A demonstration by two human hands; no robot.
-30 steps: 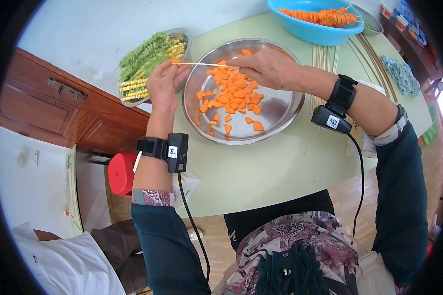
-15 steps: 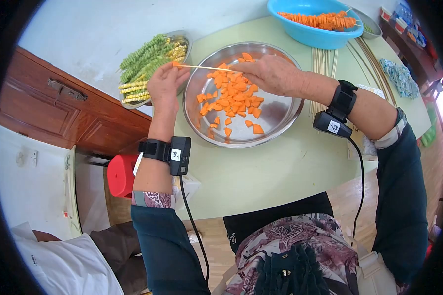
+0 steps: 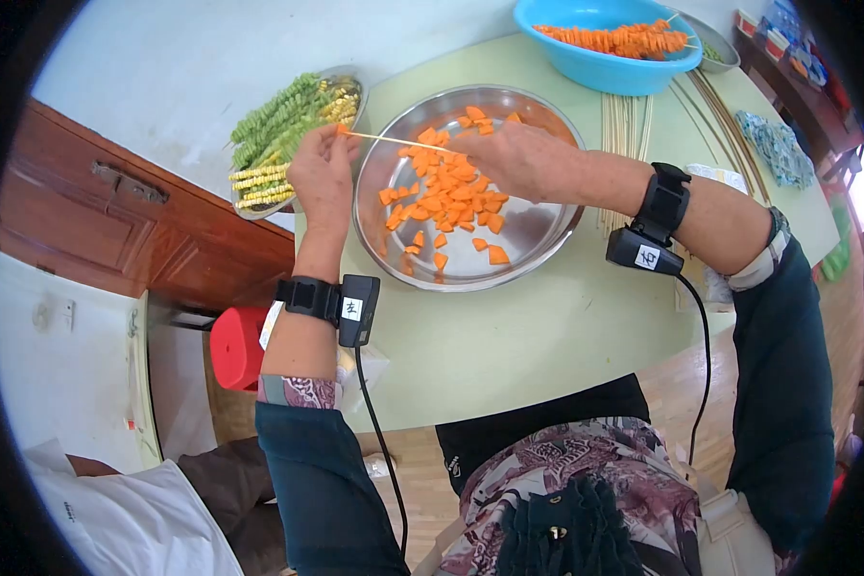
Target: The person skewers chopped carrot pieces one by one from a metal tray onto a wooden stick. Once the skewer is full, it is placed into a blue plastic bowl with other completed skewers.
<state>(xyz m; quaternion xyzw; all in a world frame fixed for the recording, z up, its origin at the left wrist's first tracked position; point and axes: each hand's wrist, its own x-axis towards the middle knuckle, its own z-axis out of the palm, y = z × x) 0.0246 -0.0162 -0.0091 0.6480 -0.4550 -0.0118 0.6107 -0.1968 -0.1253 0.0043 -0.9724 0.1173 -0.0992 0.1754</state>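
A thin wooden skewer (image 3: pixel 394 140) runs between my two hands over the left part of a wide steel basin (image 3: pixel 549 252). My left hand (image 3: pixel 321 182) pinches a small orange carrot piece (image 3: pixel 343 129) at the skewer's left end, beyond the basin's rim. My right hand (image 3: pixel 520 158) is closed around the skewer's other end, above the basin; its fingertips are partly hidden. Cut carrot pieces (image 3: pixel 456 182) lie heaped in the basin, mostly at its left and middle.
Beyond the left hand, a metal dish (image 3: pixel 357 108) holds green and yellow skewered vegetables (image 3: pixel 283 125). A blue basin (image 3: pixel 586 69) with carrot skewers (image 3: pixel 614 40) stands at the back. Loose skewers (image 3: pixel 624 125) lie at right. A person in a white shirt (image 3: pixel 144 518) is at lower left.
My right hand has moved slightly down and left, and the skewer tilts a little more. The left hand still pinches the carrot piece at its end. The whole view has shifted slightly.
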